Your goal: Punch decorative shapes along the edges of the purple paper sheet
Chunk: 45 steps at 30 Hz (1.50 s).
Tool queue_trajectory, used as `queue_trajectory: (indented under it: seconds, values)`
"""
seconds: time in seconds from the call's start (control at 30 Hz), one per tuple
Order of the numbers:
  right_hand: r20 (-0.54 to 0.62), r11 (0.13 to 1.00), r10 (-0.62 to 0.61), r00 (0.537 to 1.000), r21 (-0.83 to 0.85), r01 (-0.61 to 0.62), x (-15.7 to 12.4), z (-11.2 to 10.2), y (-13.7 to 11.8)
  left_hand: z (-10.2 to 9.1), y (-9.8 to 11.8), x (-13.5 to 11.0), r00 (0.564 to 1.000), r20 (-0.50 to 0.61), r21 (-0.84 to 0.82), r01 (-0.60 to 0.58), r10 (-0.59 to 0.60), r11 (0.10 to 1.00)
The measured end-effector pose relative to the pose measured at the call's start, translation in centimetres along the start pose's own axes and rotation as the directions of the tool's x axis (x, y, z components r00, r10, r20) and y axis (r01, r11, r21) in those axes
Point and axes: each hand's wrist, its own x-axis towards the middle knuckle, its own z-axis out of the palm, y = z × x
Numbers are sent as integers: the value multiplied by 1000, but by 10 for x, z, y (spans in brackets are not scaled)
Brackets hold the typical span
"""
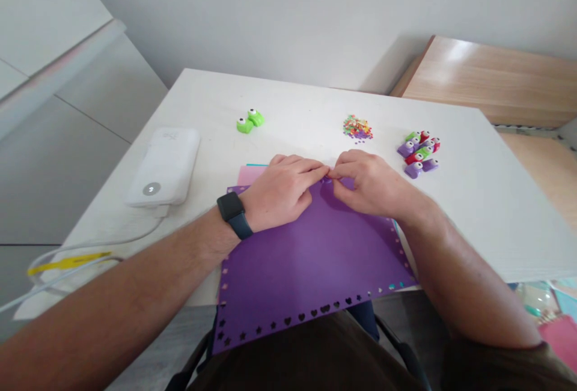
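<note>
A purple sheet of paper [311,265] lies on the white table [487,199], its edges punched with small stars and hearts, its near edge hanging over the table's front. My left hand [282,190], with a dark watch on the wrist, rests on the sheet's far edge, fingers pressed together. My right hand [369,184] meets it there, fingertips pinched on something small that I cannot make out. Pink paper [250,175] peeks out from under the purple sheet.
Two green punches with eyes [250,121] sit at the back left, a pile of confetti [357,128] at the back middle, several small coloured punches [420,152] to its right. A white power bank [164,166] with a cable lies left. A wooden surface [496,81] stands behind.
</note>
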Motion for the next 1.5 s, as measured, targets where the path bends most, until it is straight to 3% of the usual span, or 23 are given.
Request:
queue_trajectory:
  seconds: [0.27,0.7,1.5]
  values:
    - [-95,996,67,993,69,-61,1,1,2,5,-9,-2,998,-44,28,39,-38,999]
    - [-51,997,71,996,36,-69,1,10,10,4,-8,-2,994,-3,77,108,-108,991]
    - [-156,980,197,968,51,-192,3,15,15,6,-8,-2,994,-10,38,105,-105,994]
